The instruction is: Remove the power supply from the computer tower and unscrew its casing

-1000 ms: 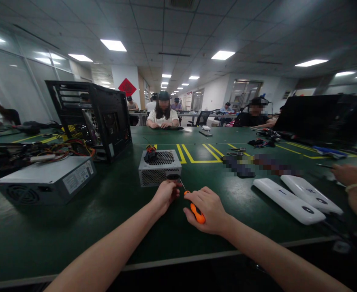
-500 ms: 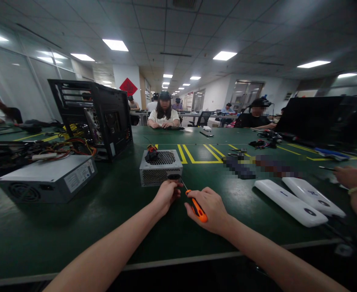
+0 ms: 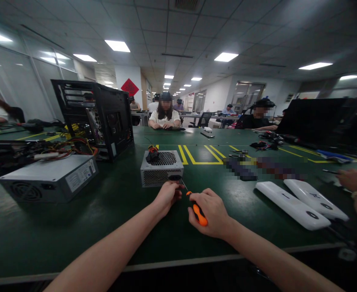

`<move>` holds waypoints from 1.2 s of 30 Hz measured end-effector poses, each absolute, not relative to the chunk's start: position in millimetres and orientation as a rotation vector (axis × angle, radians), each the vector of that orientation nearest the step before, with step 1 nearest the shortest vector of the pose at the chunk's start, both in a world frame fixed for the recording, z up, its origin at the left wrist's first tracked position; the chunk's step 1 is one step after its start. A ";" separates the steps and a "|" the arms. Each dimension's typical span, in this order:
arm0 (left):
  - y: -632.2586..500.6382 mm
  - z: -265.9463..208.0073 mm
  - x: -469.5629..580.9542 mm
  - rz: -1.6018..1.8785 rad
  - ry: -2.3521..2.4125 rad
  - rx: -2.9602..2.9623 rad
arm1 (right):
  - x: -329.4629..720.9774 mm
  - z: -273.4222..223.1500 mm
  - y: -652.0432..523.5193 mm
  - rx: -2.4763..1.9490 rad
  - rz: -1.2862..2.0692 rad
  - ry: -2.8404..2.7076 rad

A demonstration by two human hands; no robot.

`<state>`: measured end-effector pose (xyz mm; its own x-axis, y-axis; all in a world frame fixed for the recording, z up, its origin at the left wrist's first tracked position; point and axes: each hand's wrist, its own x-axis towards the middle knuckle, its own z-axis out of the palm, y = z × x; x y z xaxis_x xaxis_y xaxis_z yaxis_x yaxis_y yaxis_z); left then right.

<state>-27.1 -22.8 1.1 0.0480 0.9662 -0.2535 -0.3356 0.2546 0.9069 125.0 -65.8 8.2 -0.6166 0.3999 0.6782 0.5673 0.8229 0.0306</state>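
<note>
My right hand (image 3: 211, 213) is closed around the orange and black handle of a screwdriver (image 3: 200, 215). Its thin shaft points up and left, toward my left hand. The fingers of my left hand (image 3: 168, 198) are pinched together at the front right corner of a small grey power supply (image 3: 161, 160) with perforated sides. A small dark piece (image 3: 174, 177) shows just above those fingertips, against the case; what the fingers grip is hidden. A bundle of dark and coloured wires (image 3: 152, 153) lies on top of the power supply.
To the left are a larger grey power supply (image 3: 47, 176) and an open black computer case (image 3: 105, 121). Two white power banks (image 3: 292, 205) lie to the right, near another person's hand (image 3: 354, 178). Other people sit across the green table (image 3: 120, 239).
The screwdriver handle has turned slightly in my right hand, whose fingers have shifted around it. My left hand stays at the power supply's corner. The whole view has shifted a little.
</note>
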 end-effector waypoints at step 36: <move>-26.4 1.7 -25.1 1.102 1.015 0.983 | 123.9 13.0 -68.0 -0.669 -0.488 -2.396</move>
